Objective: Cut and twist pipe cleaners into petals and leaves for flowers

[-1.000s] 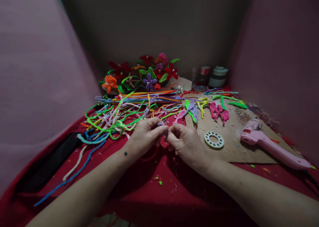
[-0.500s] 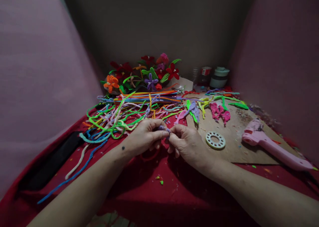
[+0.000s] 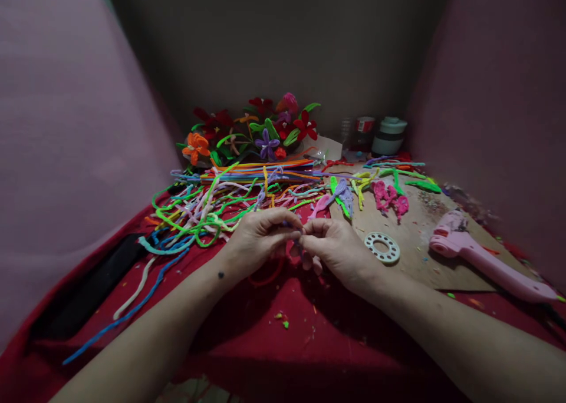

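Note:
My left hand (image 3: 259, 238) and my right hand (image 3: 338, 247) meet fingertip to fingertip over the red cloth (image 3: 283, 344). Both pinch a small purple pipe-cleaner piece (image 3: 299, 233), which is almost hidden between thumbs and forefingers. A red loop of pipe cleaner (image 3: 267, 279) lies on the cloth just under my left hand. A heap of loose pipe cleaners (image 3: 212, 205) in many colours spreads behind my left hand.
A cardboard sheet (image 3: 424, 255) at right carries a white perforated ring (image 3: 382, 247), a pink glue gun (image 3: 481, 258), pink pieces (image 3: 389, 197) and green pieces. Finished pipe-cleaner flowers (image 3: 256, 132) and jars (image 3: 389, 135) stand at the back wall. A black object (image 3: 88, 291) lies left.
My hands have drawn closer, the fingertips pressing together, and the purple piece shows less than before. The view shifted slightly.

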A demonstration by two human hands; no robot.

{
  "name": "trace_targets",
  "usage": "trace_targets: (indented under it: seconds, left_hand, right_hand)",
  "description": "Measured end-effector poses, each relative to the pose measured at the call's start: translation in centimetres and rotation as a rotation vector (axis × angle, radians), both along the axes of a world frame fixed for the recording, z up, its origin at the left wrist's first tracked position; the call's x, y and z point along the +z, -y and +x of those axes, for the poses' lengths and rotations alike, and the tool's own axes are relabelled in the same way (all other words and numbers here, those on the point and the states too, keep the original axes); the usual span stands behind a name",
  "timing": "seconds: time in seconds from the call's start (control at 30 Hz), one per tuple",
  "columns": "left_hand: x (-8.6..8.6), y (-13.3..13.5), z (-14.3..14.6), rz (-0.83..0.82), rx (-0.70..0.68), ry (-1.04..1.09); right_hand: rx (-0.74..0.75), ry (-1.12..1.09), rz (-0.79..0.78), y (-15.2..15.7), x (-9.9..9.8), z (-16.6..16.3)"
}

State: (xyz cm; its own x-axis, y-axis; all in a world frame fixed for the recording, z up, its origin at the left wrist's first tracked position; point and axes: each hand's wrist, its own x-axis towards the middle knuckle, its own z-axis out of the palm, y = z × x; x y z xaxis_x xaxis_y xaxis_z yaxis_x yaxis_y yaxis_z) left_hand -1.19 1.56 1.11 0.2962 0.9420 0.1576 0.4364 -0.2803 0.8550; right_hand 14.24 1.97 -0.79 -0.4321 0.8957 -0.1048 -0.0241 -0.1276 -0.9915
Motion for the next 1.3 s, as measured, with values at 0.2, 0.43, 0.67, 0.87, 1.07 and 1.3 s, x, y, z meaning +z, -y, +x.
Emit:
trace_targets:
  seconds: [0.2, 0.43, 0.67, 0.87, 1.07, 1.3]
  left_hand:
    - [0.30, 0.25, -0.02, 0.204, -0.025, -0.229]
    - [0.61, 0.42, -0.13, 0.049, -0.023, -0.188]
    - [0.74, 0.25, 0.07, -0.346, 0.052, 0.148]
    - [0.50, 0.21, 0.06, -0.389, 0.080, 0.193]
    - [0.84, 0.40, 0.16, -0.395, 0.098, 0.223]
    - [0.37, 0.44, 0.43, -0.373, 0.115, 0.199]
  right_hand:
    - [-0.014, 0.030, -0.021, -0.01, -0.31, 0.00]
    - [0.004, 0.019, 0.011, 0.24, -0.15, 0.03]
    - [-0.030, 0.003, -0.016, 0.16, -0.20, 0.47]
    - [-0.022, 0.030, 0.028, -0.27, -0.72, 0.53]
    - [0.026, 0.037, 0.085, -0.42, -0.70, 0.82]
    - [-0.022, 0.097, 0.081, -0.55, -0.44, 0.66]
